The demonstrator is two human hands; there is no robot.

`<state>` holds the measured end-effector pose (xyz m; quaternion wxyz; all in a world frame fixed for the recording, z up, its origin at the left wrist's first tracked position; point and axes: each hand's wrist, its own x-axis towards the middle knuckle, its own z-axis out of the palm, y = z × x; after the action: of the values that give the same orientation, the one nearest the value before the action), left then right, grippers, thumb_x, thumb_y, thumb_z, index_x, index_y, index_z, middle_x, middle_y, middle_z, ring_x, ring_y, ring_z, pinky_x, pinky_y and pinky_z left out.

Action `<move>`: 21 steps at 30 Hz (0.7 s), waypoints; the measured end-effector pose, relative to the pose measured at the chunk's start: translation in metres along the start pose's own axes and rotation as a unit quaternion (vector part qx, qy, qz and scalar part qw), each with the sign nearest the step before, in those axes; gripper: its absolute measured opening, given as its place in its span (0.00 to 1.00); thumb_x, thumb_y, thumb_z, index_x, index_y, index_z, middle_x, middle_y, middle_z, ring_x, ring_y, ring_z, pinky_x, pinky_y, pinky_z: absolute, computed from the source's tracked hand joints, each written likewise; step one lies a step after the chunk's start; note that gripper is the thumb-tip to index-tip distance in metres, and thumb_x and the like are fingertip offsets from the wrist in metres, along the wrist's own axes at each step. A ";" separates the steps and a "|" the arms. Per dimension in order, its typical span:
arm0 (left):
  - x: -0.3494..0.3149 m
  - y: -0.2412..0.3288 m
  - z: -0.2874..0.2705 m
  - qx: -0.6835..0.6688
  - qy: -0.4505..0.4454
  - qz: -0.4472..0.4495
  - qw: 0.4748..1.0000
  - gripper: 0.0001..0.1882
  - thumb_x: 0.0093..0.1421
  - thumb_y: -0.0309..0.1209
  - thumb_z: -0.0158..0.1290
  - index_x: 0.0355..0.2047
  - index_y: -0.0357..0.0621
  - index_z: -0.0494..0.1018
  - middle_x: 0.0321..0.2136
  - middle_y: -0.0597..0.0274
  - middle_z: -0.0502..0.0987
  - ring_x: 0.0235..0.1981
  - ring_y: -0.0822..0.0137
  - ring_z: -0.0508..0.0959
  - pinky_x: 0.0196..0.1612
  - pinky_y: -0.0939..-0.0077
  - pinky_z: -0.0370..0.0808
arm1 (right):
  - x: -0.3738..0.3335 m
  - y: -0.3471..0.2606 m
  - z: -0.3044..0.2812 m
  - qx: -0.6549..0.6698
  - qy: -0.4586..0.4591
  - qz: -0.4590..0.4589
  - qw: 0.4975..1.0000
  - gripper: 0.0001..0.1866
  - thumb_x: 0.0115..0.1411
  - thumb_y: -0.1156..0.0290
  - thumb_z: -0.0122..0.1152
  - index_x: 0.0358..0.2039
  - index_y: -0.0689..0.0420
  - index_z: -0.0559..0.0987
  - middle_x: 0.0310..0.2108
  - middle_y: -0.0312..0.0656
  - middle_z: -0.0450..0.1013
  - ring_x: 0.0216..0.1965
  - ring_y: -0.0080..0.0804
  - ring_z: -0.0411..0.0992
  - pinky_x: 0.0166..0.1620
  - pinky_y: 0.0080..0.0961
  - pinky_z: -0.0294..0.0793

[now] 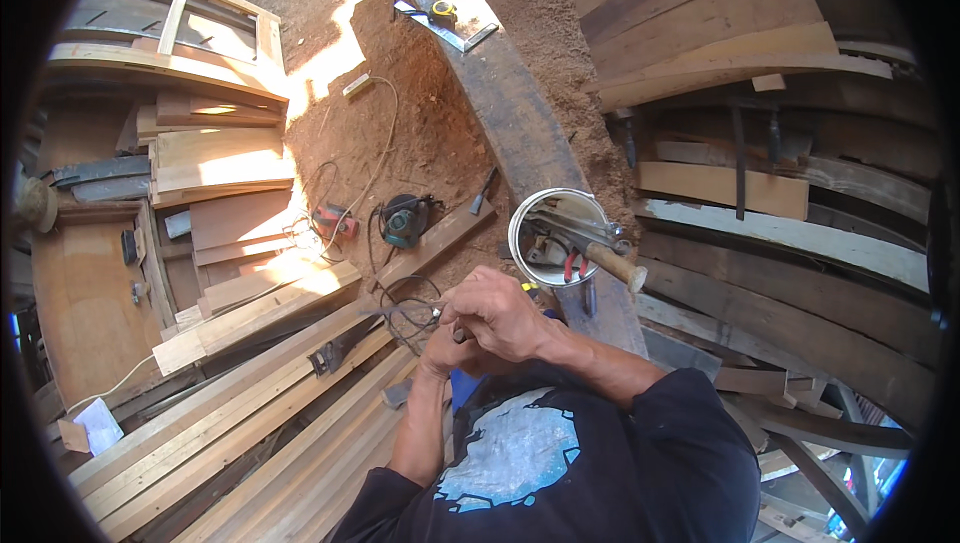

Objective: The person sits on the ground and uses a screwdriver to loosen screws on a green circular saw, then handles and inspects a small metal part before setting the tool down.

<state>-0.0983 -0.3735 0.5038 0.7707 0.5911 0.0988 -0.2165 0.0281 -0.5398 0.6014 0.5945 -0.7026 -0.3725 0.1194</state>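
Note:
Both hands are together in front of my chest, fingers closed. My right hand point(492, 311) sits above and against my left hand point(449, 351). A thin dark rod-like or cable-like piece point(395, 310) sticks out leftward beside the right fingers, with a small white spot near them. Between the hands the end of a small brownish thing point(460, 334) shows; its kind is hidden by the fingers. Just beyond them lies a loop of black cable point(405, 293). A white bucket point(514, 233) holding a hammer point(612, 265), red-handled pliers point(570, 265) and other tools stands to the right.
A long plank point(520, 123) runs away ahead, bearing a square point(450, 35) and a yellow tape measure point(442, 13). Green point(404, 220) and red point(334, 221) power tools lie on the sawdust. Timber point(260, 423) fills the near left; boards point(780, 293) are stacked right.

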 end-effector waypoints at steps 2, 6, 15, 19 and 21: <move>-0.002 0.025 0.006 -0.079 -0.014 -0.030 0.996 0.39 0.49 0.32 0.68 0.61 0.35 0.68 0.50 0.62 0.76 0.52 0.68 0.75 0.58 0.69 0.71 | 0.003 0.000 0.004 0.040 0.017 0.041 0.998 0.10 0.53 0.85 0.60 0.34 0.59 0.82 0.36 0.43 0.80 0.36 0.39 0.76 0.44 0.35 0.76; -0.012 0.029 -0.012 -0.133 -0.035 -0.105 0.985 0.42 0.45 0.36 0.68 0.60 0.34 0.69 0.50 0.58 0.77 0.51 0.66 0.77 0.58 0.69 0.71 | 0.005 0.014 0.019 0.245 0.029 0.170 0.954 0.09 0.61 0.83 0.53 0.38 0.61 0.81 0.38 0.48 0.79 0.42 0.38 0.79 0.49 0.32 0.77; -0.028 0.008 0.005 -0.161 -0.021 -0.152 0.975 0.39 0.43 0.39 0.65 0.55 0.35 0.71 0.45 0.56 0.80 0.47 0.63 0.80 0.56 0.67 0.74 | -0.036 0.018 -0.097 -0.238 0.159 0.232 0.930 0.19 0.62 0.69 0.61 0.53 0.60 0.78 0.52 0.54 0.75 0.55 0.53 0.72 0.60 0.44 0.69; -0.025 0.010 0.011 -0.173 0.016 -0.151 0.973 0.37 0.44 0.38 0.64 0.55 0.35 0.71 0.45 0.55 0.80 0.47 0.62 0.80 0.55 0.66 0.75 | -0.069 0.013 -0.154 -0.322 0.088 0.464 0.821 0.28 0.60 0.60 0.65 0.57 0.62 0.75 0.53 0.57 0.75 0.56 0.54 0.72 0.60 0.44 0.70; -0.021 0.006 0.008 -0.143 0.033 -0.138 0.980 0.36 0.46 0.38 0.63 0.55 0.36 0.71 0.45 0.55 0.80 0.47 0.62 0.80 0.55 0.66 0.75 | -0.086 0.022 -0.155 -0.240 -0.045 0.556 0.795 0.35 0.59 0.56 0.67 0.61 0.62 0.71 0.57 0.60 0.73 0.56 0.56 0.73 0.59 0.46 0.71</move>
<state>-0.1149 -0.3757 0.5196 0.8063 0.4624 0.2344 -0.2849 0.0715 -0.7135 0.5982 0.2207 -0.9026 0.0391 0.3674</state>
